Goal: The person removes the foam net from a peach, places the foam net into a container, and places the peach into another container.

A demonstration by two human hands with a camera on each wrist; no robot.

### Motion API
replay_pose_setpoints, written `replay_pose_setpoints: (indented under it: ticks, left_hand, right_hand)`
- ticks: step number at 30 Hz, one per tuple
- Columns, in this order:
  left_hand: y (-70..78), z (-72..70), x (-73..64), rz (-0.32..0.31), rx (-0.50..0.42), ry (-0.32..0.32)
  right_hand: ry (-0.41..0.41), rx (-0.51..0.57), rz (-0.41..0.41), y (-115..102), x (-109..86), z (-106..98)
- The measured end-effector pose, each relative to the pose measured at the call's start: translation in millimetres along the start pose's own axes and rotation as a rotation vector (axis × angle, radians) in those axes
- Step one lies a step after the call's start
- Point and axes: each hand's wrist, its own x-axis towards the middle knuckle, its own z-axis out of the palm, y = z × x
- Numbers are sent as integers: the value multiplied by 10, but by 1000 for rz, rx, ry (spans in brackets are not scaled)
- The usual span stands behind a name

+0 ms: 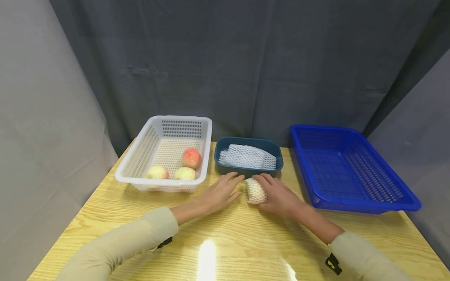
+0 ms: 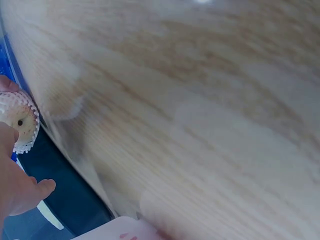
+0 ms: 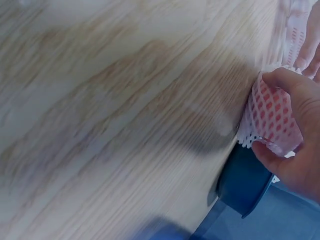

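A yellowish, red-flecked peach (image 2: 22, 125) sits inside a white foam net sleeve (image 1: 255, 192), just in front of the dark teal tub. My right hand (image 1: 281, 197) grips the sleeved peach from the right, its thumb and fingers curled around the netting in the right wrist view. On the other side, my left hand (image 1: 219, 193) reaches toward the sleeve's near end with fingers extended and spread. In the left wrist view, a dark pit shows at the peach's uncovered end, facing that hand.
Several flat foam net sleeves (image 1: 246, 157) lie in the teal tub (image 1: 219, 169) behind the hands. To the left, a white basket (image 1: 123, 177) contains a red peach (image 1: 191, 158) and two paler ones. A blue basket (image 1: 318, 203) stands at right, and a grey curtain hangs behind the table.
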Motion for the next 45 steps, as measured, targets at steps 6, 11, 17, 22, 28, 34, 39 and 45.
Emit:
replay_pose_setpoints:
  ticks: [6,11,17,22,28,34,39,45]
  left_hand:
    - [15,-71,35,-2,-3,12]
    - [31,-134,60,33,-7,45]
    - [45,-187,82,81,22,102]
    - [49,-217,115,139,22,151]
    - [84,-268,168,185,-43,167]
    - [122,-292,193,200,-103,172]
    - [143,-279,225,204,-150,172]
    - [171,-268,268,187,-230,162]
  right_hand:
    - [41,-25,2,-23,17,-10]
    - [64,-25,0,-37,28,-67]
    - [94,-32,-36,-44,69,-156]
    - [114,-26,-55,-54,86,-233]
    - [115,-23,-42,-90,114,-303]
    - [135,-32,-76,-144,129,-358]
    - [126,-24,-65,-155,128,-392]
    - [149,-10,-122,-158,137,-400]
